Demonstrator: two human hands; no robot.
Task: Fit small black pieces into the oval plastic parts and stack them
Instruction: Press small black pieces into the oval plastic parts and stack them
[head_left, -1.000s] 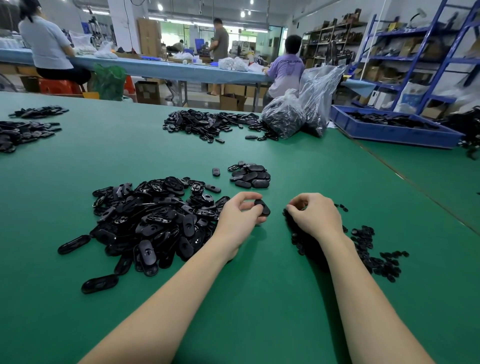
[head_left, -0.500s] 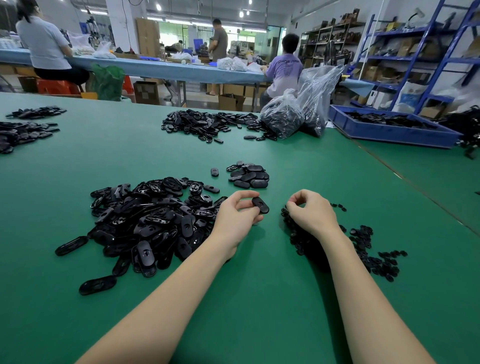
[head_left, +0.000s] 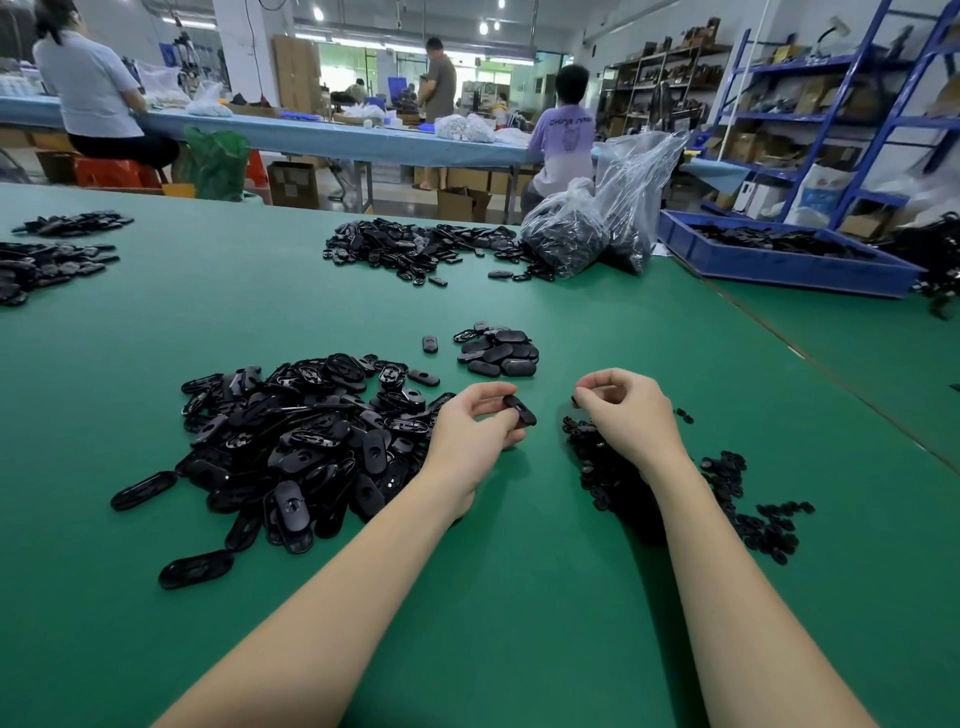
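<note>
My left hand (head_left: 475, 426) pinches one black oval plastic part (head_left: 521, 410) between thumb and fingers, just above the green table. My right hand (head_left: 626, 413) is raised beside it with fingertips curled together on a small black piece (head_left: 575, 400), mostly hidden. A big loose heap of oval parts (head_left: 291, 447) lies to the left of my left hand. Under and right of my right wrist spreads a pile of small black pieces (head_left: 727, 499). A small stack of fitted ovals (head_left: 498, 351) sits just beyond both hands.
The green table (head_left: 467, 597) runs to a seam at the right. Farther back lie another heap of ovals (head_left: 415, 247), two clear bags of parts (head_left: 587, 228) and a blue tray (head_left: 779, 254). More parts (head_left: 47, 265) lie at the far left. People work at a rear bench.
My right hand has lifted off the pile of small pieces and its fingertips have come together. My left hand has raised the oval part slightly and turned it toward the right hand.
</note>
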